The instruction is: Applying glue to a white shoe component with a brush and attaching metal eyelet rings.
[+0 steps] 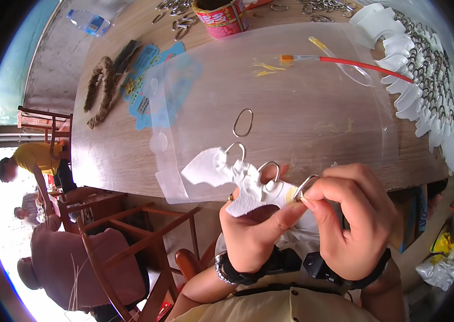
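Note:
My left hand is closed on a white, fabric-like cut-out piece, its thumb pressing near the end on my right. A similar white piece joins on at the far-left side; where one piece ends is hard to make out. Oval metal rings stand up along them. Between thumb and forefinger, my right hand pinches another oval metal ring against the piece's end, by a yellowish patch. A loose oval ring lies on the clear plastic sheet just beyond.
On the table are a red-handled brush, a pink tub, piles of rings, a blue card and a brown fuzzy loop. Ringed white pieces stack at right. Wooden chairs and people are left.

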Demonstrator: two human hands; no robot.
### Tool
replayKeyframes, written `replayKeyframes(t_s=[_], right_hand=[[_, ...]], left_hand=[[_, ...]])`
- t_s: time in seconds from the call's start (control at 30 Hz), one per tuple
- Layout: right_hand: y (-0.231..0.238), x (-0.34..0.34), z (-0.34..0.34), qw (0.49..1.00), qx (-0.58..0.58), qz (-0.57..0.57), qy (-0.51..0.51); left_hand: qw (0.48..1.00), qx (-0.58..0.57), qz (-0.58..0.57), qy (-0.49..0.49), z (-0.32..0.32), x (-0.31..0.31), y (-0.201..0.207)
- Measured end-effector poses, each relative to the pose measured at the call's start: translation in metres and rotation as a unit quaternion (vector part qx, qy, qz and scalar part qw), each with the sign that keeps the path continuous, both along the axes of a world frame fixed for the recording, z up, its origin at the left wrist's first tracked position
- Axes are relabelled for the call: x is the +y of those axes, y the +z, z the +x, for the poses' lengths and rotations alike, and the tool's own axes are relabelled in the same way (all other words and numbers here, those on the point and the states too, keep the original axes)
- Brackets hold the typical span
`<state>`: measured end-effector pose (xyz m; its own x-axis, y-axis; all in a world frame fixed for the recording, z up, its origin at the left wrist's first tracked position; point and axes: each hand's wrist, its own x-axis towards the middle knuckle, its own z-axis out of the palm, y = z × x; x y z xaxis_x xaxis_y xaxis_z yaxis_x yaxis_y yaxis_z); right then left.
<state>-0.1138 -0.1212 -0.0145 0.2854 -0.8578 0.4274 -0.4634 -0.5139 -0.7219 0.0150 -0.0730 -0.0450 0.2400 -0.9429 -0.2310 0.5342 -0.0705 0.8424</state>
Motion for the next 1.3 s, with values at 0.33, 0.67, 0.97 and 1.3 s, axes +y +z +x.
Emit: replayKeyframes(t_s=[0.33, 0.67, 0.97, 1.3], right_hand=[[-0.003, 0.003, 0.001, 1.0, 0.005, -0.013, -0.001], [0.002, 0.006, -0.004, 0.999, -0.026, 0.005, 0.03], [-0.004, -0.002, -0.01, 0.996, -0.059, 0.045, 0.043], [0.002, -0.002, -0.001, 0.992, -0.083, 0.098, 0.015]], left_hand=[[0.997, 0.062, 0.05, -0.006, 0.002, 0.001, 0.006], [0.992, 0.104, 0.074, -0.013, 0.001, 0.005, 0.006], [0.992, 0.116, 0.043, 0.025, -0.004, 0.0, 0.009], [0.996, 0.064, -0.052, 0.039, -0.009, 0.007, -0.011]])
